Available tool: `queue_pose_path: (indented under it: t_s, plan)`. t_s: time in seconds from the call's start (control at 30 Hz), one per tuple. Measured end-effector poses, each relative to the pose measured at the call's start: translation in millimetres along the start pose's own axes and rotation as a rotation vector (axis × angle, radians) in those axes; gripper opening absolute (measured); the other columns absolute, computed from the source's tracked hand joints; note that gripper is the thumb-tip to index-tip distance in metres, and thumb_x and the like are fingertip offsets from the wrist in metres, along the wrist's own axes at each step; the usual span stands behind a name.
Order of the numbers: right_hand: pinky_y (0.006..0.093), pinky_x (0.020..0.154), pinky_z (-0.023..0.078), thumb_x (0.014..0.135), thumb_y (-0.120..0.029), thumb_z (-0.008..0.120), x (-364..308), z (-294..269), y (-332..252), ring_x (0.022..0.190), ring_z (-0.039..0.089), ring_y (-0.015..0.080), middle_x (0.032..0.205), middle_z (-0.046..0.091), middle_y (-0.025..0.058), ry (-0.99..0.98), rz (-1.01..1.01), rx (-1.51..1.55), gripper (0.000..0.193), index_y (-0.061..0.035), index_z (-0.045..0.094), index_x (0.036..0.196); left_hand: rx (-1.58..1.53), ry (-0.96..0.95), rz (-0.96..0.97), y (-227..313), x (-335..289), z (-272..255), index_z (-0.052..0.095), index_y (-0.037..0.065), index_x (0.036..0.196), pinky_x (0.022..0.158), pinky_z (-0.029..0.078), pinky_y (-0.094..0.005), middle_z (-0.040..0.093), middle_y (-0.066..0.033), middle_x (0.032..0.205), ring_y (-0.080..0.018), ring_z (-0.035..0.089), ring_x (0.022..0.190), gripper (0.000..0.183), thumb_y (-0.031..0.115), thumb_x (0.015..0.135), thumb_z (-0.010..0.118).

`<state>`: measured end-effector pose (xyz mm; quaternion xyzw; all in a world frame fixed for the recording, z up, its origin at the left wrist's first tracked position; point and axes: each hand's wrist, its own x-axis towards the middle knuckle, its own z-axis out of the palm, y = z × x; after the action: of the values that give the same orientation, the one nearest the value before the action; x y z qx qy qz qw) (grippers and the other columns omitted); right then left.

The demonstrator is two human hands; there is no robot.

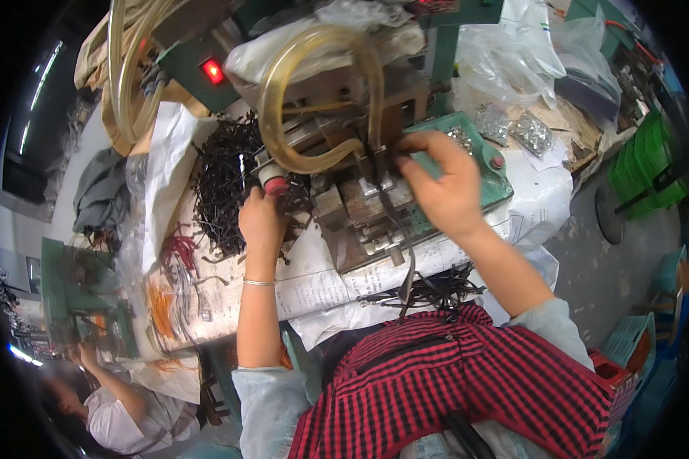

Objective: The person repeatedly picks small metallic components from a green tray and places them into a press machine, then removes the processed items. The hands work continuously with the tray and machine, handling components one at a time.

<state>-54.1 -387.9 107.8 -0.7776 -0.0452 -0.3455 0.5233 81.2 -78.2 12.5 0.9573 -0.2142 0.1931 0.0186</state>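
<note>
My left hand (262, 222) is closed just below a red-banded metal knob (275, 185) at the left of a bench press (360, 203). Its fingertips are partly hidden, and what they grip cannot be made out. At the right of the press head, my right hand (445, 187) holds thumb and forefinger close together; anything between them is too small to tell. A black strap (396, 218) runs from under the press head over the metal bed and hangs toward my lap. A thick yellowish hose (268, 99) loops above the press.
A heap of black straps (226, 187) lies left of the press, with more straps (444, 287) at the front edge. Behind on the right are bags of small metal parts (532, 131). Green baskets (643, 168) stand at the right. Another person (130, 405) works at the lower left.
</note>
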Motion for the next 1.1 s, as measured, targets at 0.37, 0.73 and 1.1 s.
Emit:
queue_pose_path:
  t_s: [0.37, 0.73, 1.1]
  plan:
    - [0.0296, 0.092, 0.050, 0.088, 0.000, 0.074, -13, 26, -26, 0.100, 0.068, 0.0128, 0.113, 0.071, 0.0112, 0.047, 0.330, 0.456, 0.044, 0.0026, 0.055, 0.129, -0.133, 0.494, -0.019, -8, 11, -14, 0.066, 0.005, 0.106, 0.070, 0.054, -0.0399, 0.069, -0.0129, 0.106, -0.0302, 0.068, 0.084, 0.016, 0.004, 0.091, 0.068]
    - [0.0444, 0.092, 0.055, 0.090, -0.003, 0.058, -12, -49, 84, 0.105, 0.069, 0.0397, 0.111, 0.074, 0.0178, -0.187, 0.318, -0.424, 0.028, -0.0042, 0.072, 0.114, -2.204, -0.793, -0.511, 178, -38, -185, 0.055, 0.001, 0.117, 0.041, 0.034, -0.0209, 0.066, -0.0128, 0.071, -0.0112, 0.044, 0.041, 0.030, 0.027, 0.113, 0.040]
    - [0.0294, 0.084, 0.053, 0.097, -0.005, 0.062, -29, -88, 104, 0.096, 0.070, 0.0168, 0.106, 0.075, 0.0099, 0.081, 0.312, -0.292, 0.020, -0.0006, 0.070, 0.114, -2.372, -0.768, -0.748, 196, -36, -172, 0.056, 0.007, 0.114, 0.044, 0.037, -0.0227, 0.065, -0.0068, 0.075, -0.0094, 0.039, 0.038, 0.025, 0.028, 0.113, 0.042]
